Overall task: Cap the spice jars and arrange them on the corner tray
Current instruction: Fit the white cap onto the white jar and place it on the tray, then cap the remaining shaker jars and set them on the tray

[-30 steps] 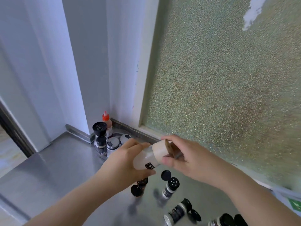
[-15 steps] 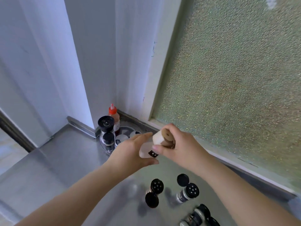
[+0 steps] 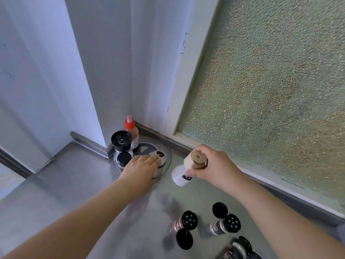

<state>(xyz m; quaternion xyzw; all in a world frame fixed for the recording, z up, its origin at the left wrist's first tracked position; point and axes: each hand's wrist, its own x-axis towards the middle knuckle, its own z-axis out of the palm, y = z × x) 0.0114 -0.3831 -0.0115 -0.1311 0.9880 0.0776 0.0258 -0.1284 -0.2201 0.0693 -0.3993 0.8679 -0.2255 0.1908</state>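
Two hands: both reach over the steel counter [image 3: 56, 186] toward its corner.
Right hand [image 3: 214, 165]: fingers closed around a white jar [image 3: 180, 177] with a pale wooden cap [image 3: 194, 158], held tilted in the air just right of the tray.
Left hand [image 3: 140, 168]: laid palm down, fingers together, on a silver-lidded jar [image 3: 160, 159] at the tray's front; whether it grips the jar cannot be told, as the hand hides most of it.
Corner tray [image 3: 167, 155]: round and clear, tucked against the wall; its front edge is covered by the left hand.
On the tray: a tall black-topped grinder [image 3: 121, 141], a small black-capped jar [image 3: 123, 159], a red-capped bottle [image 3: 131, 130] behind.
Open jars: two with flip lids up, left one [image 3: 185, 222] blurred, right one [image 3: 225, 224] clearer, both well apart from the tray.
Bottom edge: another jar [image 3: 237, 248] lies cut off by the frame.
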